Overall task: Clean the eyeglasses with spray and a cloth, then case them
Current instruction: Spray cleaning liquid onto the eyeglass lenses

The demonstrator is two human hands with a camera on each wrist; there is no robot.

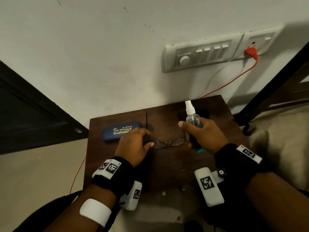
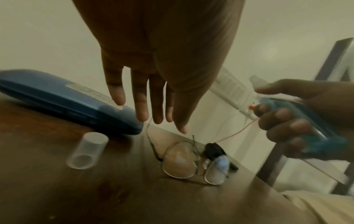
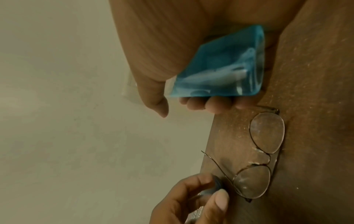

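We are at the spraying step. Our right hand grips the spray bottle just right of the eyeglasses, which lie on the table. Our left hand hovers, fingers straight, over their left end; the case lies beyond. Next, we judge, the nozzle must aim at the lenses.

— What colours show on the table?
— Its wood is dark brown. The glasses case is navy blue with gold lettering. The spray bottle is clear with blue liquid and a white nozzle.
— And the wall?
— Off-white, with a red plug and red cord. The wristbands are black with black-and-white square markers.
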